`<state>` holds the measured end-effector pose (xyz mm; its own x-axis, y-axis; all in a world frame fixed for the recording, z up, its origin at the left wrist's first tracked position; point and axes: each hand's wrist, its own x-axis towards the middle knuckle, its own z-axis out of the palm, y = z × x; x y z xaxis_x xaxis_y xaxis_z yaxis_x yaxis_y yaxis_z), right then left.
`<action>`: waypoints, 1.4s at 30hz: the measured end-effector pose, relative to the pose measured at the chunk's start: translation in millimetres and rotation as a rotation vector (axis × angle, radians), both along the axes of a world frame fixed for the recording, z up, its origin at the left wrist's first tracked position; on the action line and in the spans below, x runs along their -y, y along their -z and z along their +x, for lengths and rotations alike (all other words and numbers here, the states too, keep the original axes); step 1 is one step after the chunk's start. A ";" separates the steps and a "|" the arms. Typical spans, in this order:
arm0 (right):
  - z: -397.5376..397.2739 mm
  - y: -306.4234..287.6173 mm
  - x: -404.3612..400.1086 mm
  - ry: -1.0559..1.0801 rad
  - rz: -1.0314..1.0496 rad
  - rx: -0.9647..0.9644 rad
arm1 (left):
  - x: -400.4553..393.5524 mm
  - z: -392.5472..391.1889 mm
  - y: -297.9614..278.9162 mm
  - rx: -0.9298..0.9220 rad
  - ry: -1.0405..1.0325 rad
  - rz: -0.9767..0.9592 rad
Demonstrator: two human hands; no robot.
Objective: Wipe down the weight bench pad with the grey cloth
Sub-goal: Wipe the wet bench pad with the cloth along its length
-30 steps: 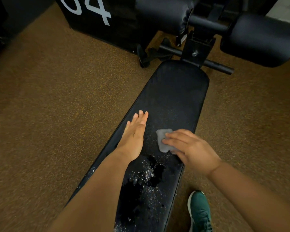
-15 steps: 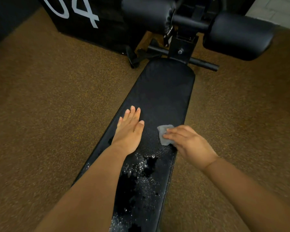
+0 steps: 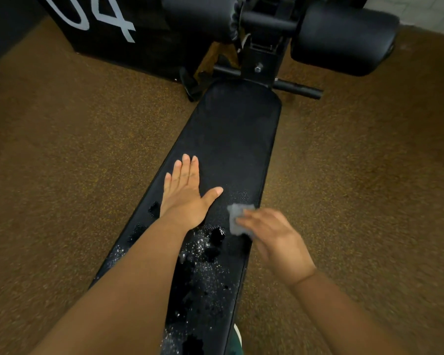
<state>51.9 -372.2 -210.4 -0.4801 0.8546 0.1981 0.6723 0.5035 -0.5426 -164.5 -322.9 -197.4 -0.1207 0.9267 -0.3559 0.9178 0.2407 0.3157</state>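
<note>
My right hand point(image 3: 274, 239) presses the grey cloth point(image 3: 237, 218) under blurred fingers point(image 3: 251, 221) at the bench pad's point(image 3: 231, 139) right edge; how far they curl I cannot tell. My left hand point(image 3: 186, 194) lies flat alongside. The wet patch point(image 3: 205, 265) runs lengthwise toward me, nearest the cloth hand.

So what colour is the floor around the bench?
Brown floor with fine orange-yellow speckles; head view.
</note>
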 end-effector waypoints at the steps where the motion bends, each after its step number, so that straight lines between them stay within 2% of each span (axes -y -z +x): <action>1: -2.0 2.1 -7.9 0.056 0.007 -0.015 | 0.0 0.5 0.2 -0.006 0.001 0.001; 6: -17.4 5.0 14.7 0.241 -0.042 -0.151 | 0.2 2.6 1.4 -0.037 -0.001 0.015; 12: -20.3 8.1 73.1 0.300 -0.187 -0.317 | -0.1 3.3 1.4 -0.062 0.006 0.012; 20: -40.0 10.6 3.0 0.659 -0.244 -0.498 | 1.2 3.2 5.8 -0.092 0.007 0.033; 22: -43.3 9.5 -4.7 0.754 -0.341 -0.624 | 0.6 2.4 6.1 -0.088 0.007 0.034; 25: -46.5 4.0 13.4 0.892 -0.600 -0.842 | -0.1 2.4 4.4 -0.087 0.009 0.027; 29: -49.8 0.0 74.5 0.914 -0.741 -0.820 | 0.9 3.3 4.2 -0.089 0.010 0.027; 34: -38.3 -9.7 109.9 0.731 -0.627 -0.595 | 0.5 3.7 2.7 -0.097 0.013 0.023; 36: -30.6 -23.8 100.2 0.646 -0.541 -0.569 | 1.3 3.4 1.4 -0.090 0.012 0.024; 38: -27.2 -29.0 71.1 0.646 -0.445 -0.591 | 1.1 3.0 0.8 -0.089 0.009 0.021; 42: -37.7 -19.8 11.5 0.779 -0.517 -0.538 | 0.9 3.5 0.6 -0.094 0.006 0.014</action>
<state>14.2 -383.6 -190.6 0.2745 0.9280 -0.2519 0.3185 -0.3349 -0.8868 -161.0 -323.8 -198.0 -0.1472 0.9322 -0.3306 0.9449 0.2314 0.2317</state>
